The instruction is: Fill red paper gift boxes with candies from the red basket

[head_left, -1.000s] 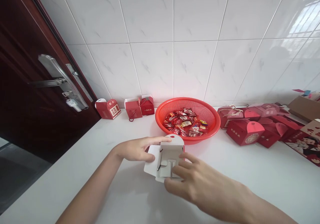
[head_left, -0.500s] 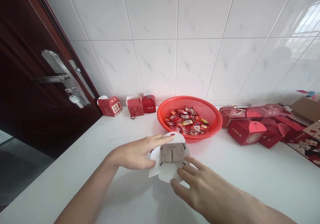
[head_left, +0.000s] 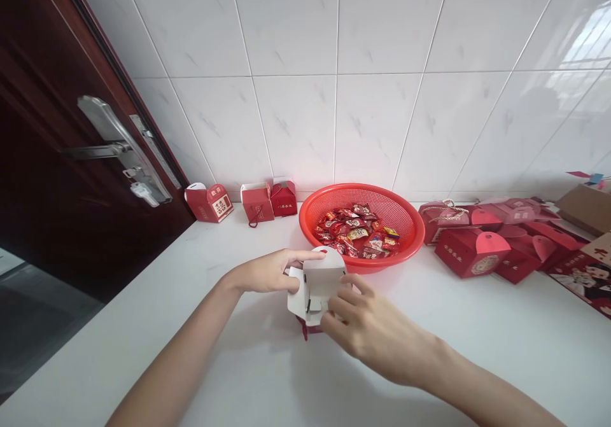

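A small open box point(head_left: 326, 282), white inside and red outside, sits on the white table in front of the red basket. Its top faces up, so the inside shows, and a red cord hangs at its lower left. My left hand point(head_left: 270, 271) holds the box's left flap and back flap between thumb and fingers. At the right side, my right hand point(head_left: 356, 315) has its curled fingers on the box's right and front edges. The red basket point(head_left: 413, 223) behind holds many wrapped candies point(head_left: 358, 231).
Three small red boxes point(head_left: 258, 203) stand by the tiled wall at the left. Several closed red boxes point(head_left: 472, 251) lie at the right, beside a brown carton point(head_left: 585, 207). A dark door point(head_left: 42, 109) with a metal handle is at the far left.
The box has tipped more upright, and its red outside now shows below. My left hand has moved up slightly; my right hand has moved up and left, its fingers curling more.
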The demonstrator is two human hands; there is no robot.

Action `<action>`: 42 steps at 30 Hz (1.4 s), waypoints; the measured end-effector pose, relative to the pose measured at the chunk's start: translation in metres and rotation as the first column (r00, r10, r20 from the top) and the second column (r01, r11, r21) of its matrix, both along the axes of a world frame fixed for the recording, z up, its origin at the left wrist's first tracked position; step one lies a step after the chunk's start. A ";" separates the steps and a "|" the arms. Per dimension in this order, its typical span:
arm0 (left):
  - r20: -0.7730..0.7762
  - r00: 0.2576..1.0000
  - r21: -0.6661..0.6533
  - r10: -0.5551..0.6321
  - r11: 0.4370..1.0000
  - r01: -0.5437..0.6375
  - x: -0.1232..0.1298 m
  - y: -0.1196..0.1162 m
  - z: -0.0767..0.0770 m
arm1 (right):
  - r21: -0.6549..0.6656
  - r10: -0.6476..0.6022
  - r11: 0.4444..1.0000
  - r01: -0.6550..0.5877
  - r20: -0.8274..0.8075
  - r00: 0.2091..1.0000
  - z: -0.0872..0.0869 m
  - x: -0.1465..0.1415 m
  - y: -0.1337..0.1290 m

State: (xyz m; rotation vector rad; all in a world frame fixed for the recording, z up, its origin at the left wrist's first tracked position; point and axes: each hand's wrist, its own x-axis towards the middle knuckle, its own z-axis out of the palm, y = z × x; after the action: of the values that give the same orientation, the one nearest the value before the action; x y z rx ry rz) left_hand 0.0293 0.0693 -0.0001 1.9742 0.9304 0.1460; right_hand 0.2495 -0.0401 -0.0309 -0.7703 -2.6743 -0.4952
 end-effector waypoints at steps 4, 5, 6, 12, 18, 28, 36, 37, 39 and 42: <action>-0.062 0.998 0.097 0.024 0.995 -0.018 0.001 -0.004 0.001 | 0.003 0.044 0.999 -0.044 0.031 0.999 0.002 -0.004 -0.004; -0.076 0.997 0.149 0.031 0.989 -0.019 0.001 -0.006 0.000 | -0.011 0.035 0.999 -0.035 0.024 0.999 0.002 -0.005 -0.004; -0.087 0.996 0.207 0.038 0.978 -0.019 0.002 -0.010 -0.001 | -0.028 0.022 0.999 -0.021 0.013 1.000 0.001 -0.004 -0.003; -0.128 0.988 0.513 0.088 0.858 -0.010 0.012 -0.035 -0.007 | -0.183 -0.098 0.977 0.108 0.065 0.993 0.008 0.002 -0.004; -0.190 0.977 0.669 0.101 0.741 0.053 0.031 -0.047 -0.014 | -0.394 -0.160 0.891 0.224 0.187 0.969 0.027 0.010 -0.009; -0.196 0.975 0.644 0.107 0.764 0.046 0.036 -0.052 -0.015 | -0.599 -0.115 0.795 0.100 0.013 0.993 0.038 0.030 -0.001; -0.169 0.981 0.705 0.090 0.707 0.056 0.038 -0.053 -0.023 | -0.666 -0.517 0.704 0.245 -0.245 0.820 0.042 0.076 0.114; -0.164 0.982 0.710 0.092 0.702 0.053 0.038 -0.053 -0.024 | -0.670 -0.566 0.668 0.323 -0.177 0.805 0.039 0.076 0.135; -0.145 0.985 0.717 0.094 0.696 0.039 0.039 -0.053 -0.024 | -0.677 -0.618 0.601 0.424 -0.059 0.784 0.031 0.074 0.171; -0.091 0.992 0.710 0.086 0.705 0.003 0.039 -0.054 -0.023 | -0.679 -0.654 0.477 0.559 0.150 0.741 0.019 0.068 0.203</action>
State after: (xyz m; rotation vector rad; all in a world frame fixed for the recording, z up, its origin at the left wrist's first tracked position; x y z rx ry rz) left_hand 0.0680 0.0157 -0.0228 2.7020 1.0998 0.4841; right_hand 0.3178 0.1631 -0.0123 -1.9383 -2.3340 0.4883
